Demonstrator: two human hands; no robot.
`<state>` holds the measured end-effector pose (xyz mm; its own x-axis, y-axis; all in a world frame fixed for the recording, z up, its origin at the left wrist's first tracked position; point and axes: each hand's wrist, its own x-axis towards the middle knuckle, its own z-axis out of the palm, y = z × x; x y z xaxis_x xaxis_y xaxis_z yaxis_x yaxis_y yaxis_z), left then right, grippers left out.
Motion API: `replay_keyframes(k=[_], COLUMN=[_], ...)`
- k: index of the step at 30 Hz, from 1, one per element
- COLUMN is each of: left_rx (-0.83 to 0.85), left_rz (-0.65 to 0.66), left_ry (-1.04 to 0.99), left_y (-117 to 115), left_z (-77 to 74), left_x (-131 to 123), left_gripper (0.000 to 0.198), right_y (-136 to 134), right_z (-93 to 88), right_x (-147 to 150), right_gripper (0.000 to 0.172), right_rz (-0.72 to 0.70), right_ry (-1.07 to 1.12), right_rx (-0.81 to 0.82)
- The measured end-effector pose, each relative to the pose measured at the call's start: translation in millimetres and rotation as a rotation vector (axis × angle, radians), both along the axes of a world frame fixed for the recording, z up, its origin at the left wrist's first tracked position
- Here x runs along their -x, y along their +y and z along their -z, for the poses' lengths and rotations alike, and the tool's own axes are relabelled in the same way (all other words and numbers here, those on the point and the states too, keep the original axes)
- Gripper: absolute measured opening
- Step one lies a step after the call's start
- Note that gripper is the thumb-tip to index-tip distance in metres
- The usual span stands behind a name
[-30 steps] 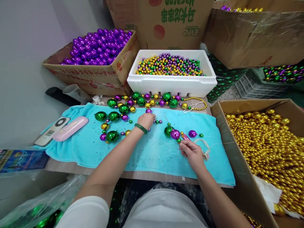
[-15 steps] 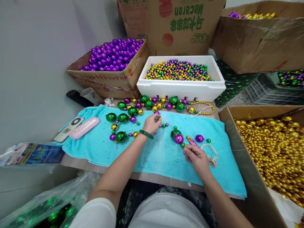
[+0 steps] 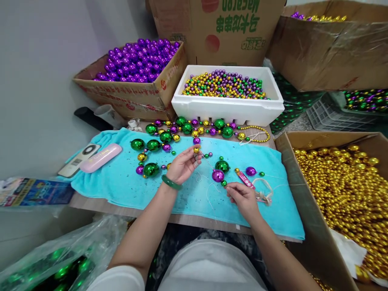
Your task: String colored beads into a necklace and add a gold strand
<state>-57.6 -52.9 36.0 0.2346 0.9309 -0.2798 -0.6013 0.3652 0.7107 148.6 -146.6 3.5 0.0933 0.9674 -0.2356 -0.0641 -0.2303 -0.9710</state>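
Observation:
My left hand (image 3: 184, 165), a green bangle (image 3: 171, 182) at its wrist, is palm up over the turquoise towel (image 3: 188, 200), thumb and fingertips pinching a small gold bead (image 3: 197, 150). A purple bead (image 3: 197, 140) lies just beyond it. The fingertips of my right hand (image 3: 244, 199) are closed at a small green bead (image 3: 223, 183), which touches a larger purple bead (image 3: 218, 176). Behind that sits a big green bead (image 3: 222, 165). A thin clear thread (image 3: 209, 163) runs from these beads toward my left hand. To the left curves a bead strand (image 3: 150, 169).
Finished-looking bead strands (image 3: 187, 128) lie along the back, before a white foam box (image 3: 227, 106) of small beads. Cartons hold purple beads (image 3: 136, 60) and gold beads (image 3: 342, 194). A pink case (image 3: 101, 158), a remote-like device (image 3: 79, 161) and a pink-handled tool (image 3: 245, 178) rest on the towel.
My left hand has turned from palm down to palm up and now shows the gold bead at its fingertips. My right hand and its beads have shifted slightly left. The camera view moved a little.

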Motion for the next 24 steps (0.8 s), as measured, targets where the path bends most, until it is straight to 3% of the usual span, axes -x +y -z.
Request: replay_keyframes(k=[9,24], left_rx=[-0.1,-0.338], left_rz=[-0.014,-0.159], left_ry=[0.046,0.442], left_y=[-3,0], left_z=[1.1,14.0], left_x=[4,12], left_gripper=[0.028,0.029], right_y=[1,2], right_z=[-0.7,2.5], right_x=[0,-2], right_gripper=[0.021,0.023], right_rz=[-0.006,-0.018], right_ry=[-0.026,-0.07], right_rx=[0.035,0.043])
